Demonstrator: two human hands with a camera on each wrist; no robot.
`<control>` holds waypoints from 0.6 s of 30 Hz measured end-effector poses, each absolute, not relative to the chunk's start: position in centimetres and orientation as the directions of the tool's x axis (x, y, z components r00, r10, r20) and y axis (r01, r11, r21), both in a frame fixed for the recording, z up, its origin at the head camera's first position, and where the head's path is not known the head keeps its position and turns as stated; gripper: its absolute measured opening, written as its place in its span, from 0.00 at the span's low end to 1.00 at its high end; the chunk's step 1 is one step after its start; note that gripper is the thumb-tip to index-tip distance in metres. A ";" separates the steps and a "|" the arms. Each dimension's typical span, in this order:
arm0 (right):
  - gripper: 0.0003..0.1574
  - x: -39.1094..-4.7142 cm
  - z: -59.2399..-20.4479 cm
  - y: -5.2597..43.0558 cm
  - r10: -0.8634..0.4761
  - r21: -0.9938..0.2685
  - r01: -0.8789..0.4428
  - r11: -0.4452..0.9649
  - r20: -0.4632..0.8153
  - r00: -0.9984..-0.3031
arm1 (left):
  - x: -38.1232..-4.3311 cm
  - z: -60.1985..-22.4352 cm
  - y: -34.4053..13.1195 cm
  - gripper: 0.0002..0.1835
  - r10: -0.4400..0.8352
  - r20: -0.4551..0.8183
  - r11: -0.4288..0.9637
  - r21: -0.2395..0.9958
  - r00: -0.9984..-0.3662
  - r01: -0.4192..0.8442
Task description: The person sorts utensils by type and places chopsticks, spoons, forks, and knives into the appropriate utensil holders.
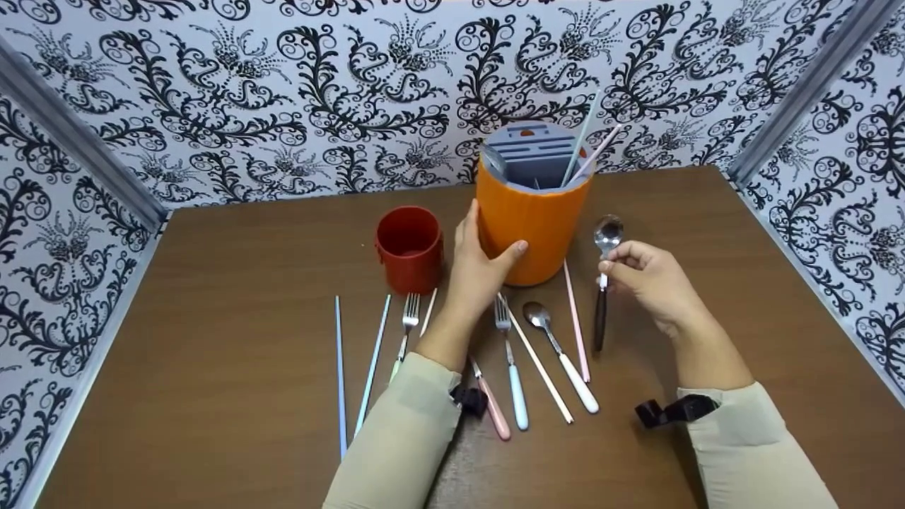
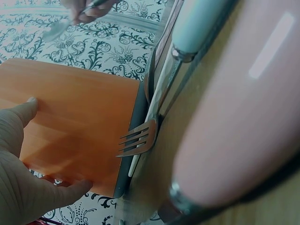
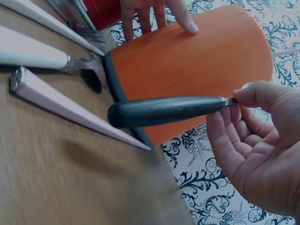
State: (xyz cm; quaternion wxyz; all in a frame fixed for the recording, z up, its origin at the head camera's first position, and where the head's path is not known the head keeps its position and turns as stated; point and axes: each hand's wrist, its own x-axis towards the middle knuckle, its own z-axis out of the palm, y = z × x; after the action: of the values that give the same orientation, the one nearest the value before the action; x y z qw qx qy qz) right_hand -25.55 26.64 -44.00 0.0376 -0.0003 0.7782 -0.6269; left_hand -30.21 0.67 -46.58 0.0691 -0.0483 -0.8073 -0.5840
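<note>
Plainly, the dark-handled spoon (image 1: 603, 283) was pinched at its neck between thumb and fingertips of the right hand (image 1: 647, 279), the other fingers loosely curled. It was held just clear of the desk (image 1: 212, 353), its long axis running from near edge to far edge, bowl toward the far edge and handle hanging toward the near one. The orange holder (image 1: 530, 226), standing near the middle of the far edge, lay just to the left of the spoon, its open top above the bowl. The holder's side was steadied by the left hand (image 1: 481, 268), fingers straight against it, thumb spread. The right hand was the nearer to the spoon.
</note>
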 end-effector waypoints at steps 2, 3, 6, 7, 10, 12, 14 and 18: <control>0.03 -25.3 -43.6 26.4 -0.038 -0.987 0.026 0.158 -0.032 -0.999 | -30.2 -46.6 0.7 0.54 -0.002 0.162 0.312 0.938 -0.987 0.154; 0.02 -25.2 -43.4 26.3 -0.034 -0.992 0.016 0.124 -0.020 -0.999 | -30.2 -46.5 0.7 0.54 -0.001 0.158 0.310 0.939 -0.987 0.150; 0.03 -24.9 -42.7 25.8 -0.019 -0.999 -0.013 0.036 0.013 -1.000 | -30.2 -46.5 0.7 0.54 0.000 0.142 0.306 0.942 -0.990 0.135; 0.03 -24.7 -42.4 25.6 -0.013 -1.000 -0.021 0.011 0.021 -1.000 | -30.2 -46.4 0.8 0.54 -0.001 0.138 0.304 0.944 -0.990 0.131; 0.05 -24.5 -41.6 25.1 0.006 -0.997 -0.048 -0.062 0.047 -0.999 | -30.1 -46.4 0.8 0.54 -0.004 0.133 0.301 0.945 -0.991 0.126; 0.05 -24.4 -41.1 24.7 0.017 -0.992 -0.069 -0.102 0.067 -0.998 | -30.1 -46.4 0.8 0.54 -0.007 0.136 0.299 0.946 -0.991 0.128; 0.05 -24.4 -40.5 24.3 0.026 -0.985 -0.094 -0.147 0.092 -0.995 | -30.2 -46.5 0.7 0.54 -0.008 0.141 0.298 0.945 -0.990 0.133; 0.05 -24.4 -39.3 23.5 0.040 -0.969 -0.139 -0.205 0.133 -0.990 | -30.2 -46.6 0.7 0.54 -0.009 0.146 0.292 0.947 -0.989 0.137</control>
State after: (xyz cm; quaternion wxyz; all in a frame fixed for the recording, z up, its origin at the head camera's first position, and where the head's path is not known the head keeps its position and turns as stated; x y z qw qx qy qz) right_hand -24.39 23.55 -39.26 -0.0578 -0.0393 0.6279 -0.7751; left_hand -30.16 0.66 -46.60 0.0615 -0.0400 -0.8014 -0.5936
